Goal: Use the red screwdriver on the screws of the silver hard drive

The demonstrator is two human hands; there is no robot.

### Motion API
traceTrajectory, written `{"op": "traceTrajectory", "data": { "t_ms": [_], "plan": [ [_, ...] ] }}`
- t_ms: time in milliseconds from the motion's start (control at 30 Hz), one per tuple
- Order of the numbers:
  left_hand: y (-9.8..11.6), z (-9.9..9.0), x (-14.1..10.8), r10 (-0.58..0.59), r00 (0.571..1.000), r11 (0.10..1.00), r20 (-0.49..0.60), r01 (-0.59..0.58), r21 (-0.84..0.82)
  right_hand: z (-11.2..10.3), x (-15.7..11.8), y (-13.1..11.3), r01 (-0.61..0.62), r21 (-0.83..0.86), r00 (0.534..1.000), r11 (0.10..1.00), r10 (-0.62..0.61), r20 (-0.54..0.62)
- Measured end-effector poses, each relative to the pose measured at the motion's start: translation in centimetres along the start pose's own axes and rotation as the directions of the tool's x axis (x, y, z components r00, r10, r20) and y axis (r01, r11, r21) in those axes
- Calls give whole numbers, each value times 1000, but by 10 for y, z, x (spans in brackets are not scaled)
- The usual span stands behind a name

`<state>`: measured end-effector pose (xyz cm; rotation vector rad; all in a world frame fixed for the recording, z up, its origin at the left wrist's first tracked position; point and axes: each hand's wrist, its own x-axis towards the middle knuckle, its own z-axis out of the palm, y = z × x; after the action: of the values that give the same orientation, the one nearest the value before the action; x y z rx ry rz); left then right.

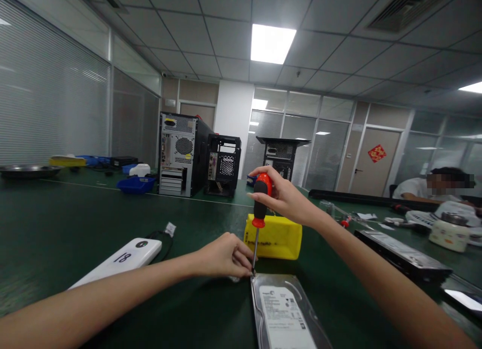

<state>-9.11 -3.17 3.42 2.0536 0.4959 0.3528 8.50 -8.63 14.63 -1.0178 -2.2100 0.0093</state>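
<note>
A silver hard drive (282,314) with a white label lies on the green table at the bottom centre. My right hand (276,191) is closed round the red and black handle of a screwdriver (261,201), which stands nearly upright. Its tip meets the drive's far left corner. Beside that tip, my left hand (229,256) has its fingers bent and pressed together at the corner; anything between the fingertips is too small to make out. A yellow plastic bin (282,238) sits just behind the screwdriver shaft.
A white device (128,258) marked 18 lies left. Computer cases (184,153) stand behind, near a blue tray (136,185). Another drive-like unit (404,251), a jar (450,232) and a phone (465,299) are right. A person (414,187) leans at the far right.
</note>
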Motion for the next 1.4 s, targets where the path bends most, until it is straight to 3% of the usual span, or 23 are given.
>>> {"op": "traceTrajectory", "data": {
  "t_ms": [600, 1000, 1400],
  "plan": [
    [12, 1, -4, 62, 998, 992, -32, -58, 117, 3, 3, 2, 10, -2, 1000, 1000, -10, -21],
    [15, 1, -4, 101, 994, 972, -36, -91, 217, 2, 1, 2, -25, 75, 999, 997, 23, 34],
    [12, 1, -4, 57, 997, 985, -48, -48, 168, 0, 2, 1, -1, 48, 1000, 999, 0, 22]
  ]
}}
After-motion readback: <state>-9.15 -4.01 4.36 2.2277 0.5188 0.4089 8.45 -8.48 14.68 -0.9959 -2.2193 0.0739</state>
